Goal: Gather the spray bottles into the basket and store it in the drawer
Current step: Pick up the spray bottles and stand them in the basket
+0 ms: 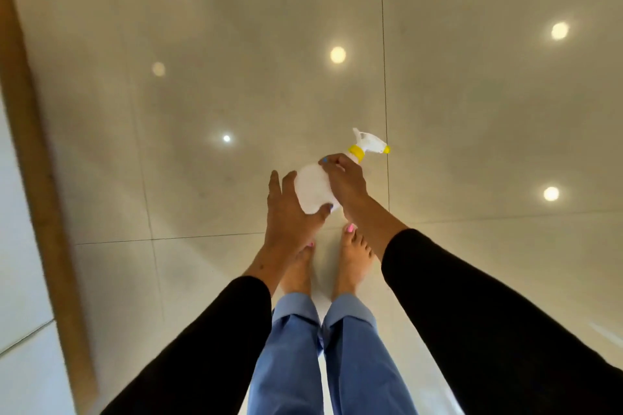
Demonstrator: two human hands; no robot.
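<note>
A white spray bottle (312, 187) with a yellow collar and a white trigger head with a yellow nozzle tip is held over the floor, tilted with its head pointing up and right. My left hand (290, 212) cups its base from the left, thumb under the bottom. My right hand (347, 178) wraps its upper body just below the yellow collar. Neither the basket nor the drawer is in view.
A glossy beige tiled floor (236, 77) with dark grout lines reflects several ceiling lights. My bare feet (352, 263) stand below the bottle. A wooden strip (37, 145) and a white panel run along the left edge.
</note>
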